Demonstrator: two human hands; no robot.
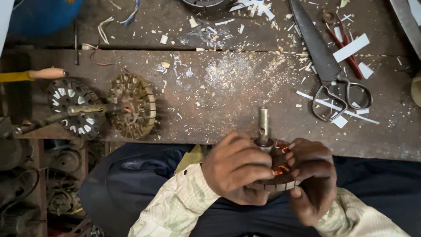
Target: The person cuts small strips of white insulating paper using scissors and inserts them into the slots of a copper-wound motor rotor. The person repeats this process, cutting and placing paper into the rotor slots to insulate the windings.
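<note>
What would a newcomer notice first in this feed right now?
Both hands, left hand and right hand, grip a round motor stator with copper windings and an upright shaft, low in the middle. Large scissors lie upper right among paper scraps; two more stators sit left.

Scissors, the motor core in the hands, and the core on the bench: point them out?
scissors [326, 66]: head view, on the blade near the pivot.
held core [280, 181]: head view, bottom rim.
bench core [136, 105]: head view, slotted face.
</note>
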